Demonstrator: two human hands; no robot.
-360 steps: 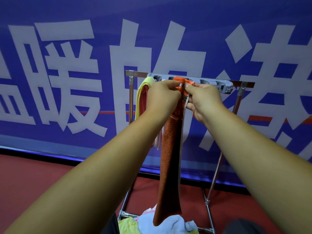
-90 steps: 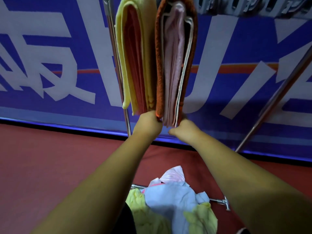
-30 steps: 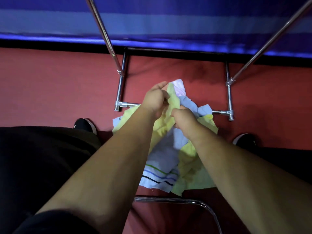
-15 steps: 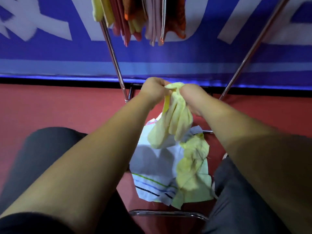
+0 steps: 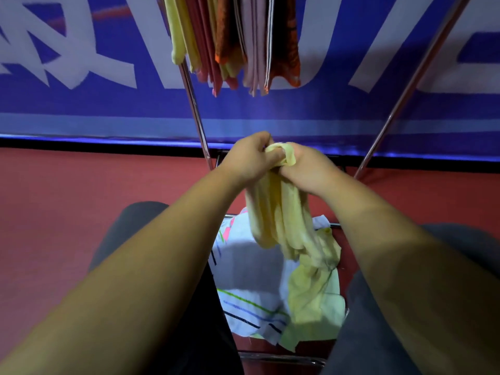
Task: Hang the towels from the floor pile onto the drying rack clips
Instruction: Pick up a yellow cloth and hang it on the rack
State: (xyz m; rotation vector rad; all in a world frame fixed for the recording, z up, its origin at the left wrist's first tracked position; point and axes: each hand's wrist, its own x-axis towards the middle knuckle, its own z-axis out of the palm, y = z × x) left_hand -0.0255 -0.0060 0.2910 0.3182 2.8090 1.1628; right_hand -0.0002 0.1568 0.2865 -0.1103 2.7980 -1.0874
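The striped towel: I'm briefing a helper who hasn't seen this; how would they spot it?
Between the slanting legs of the drying rack, a pile lies on the red floor. The striped towel is spread at its left, below the yellow towel held aloft. It alone is white with thin green, blue and black lines.

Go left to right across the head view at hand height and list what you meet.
Left rack pole → left hand → yellow towel, gripped by both hands → right hand → right rack pole.
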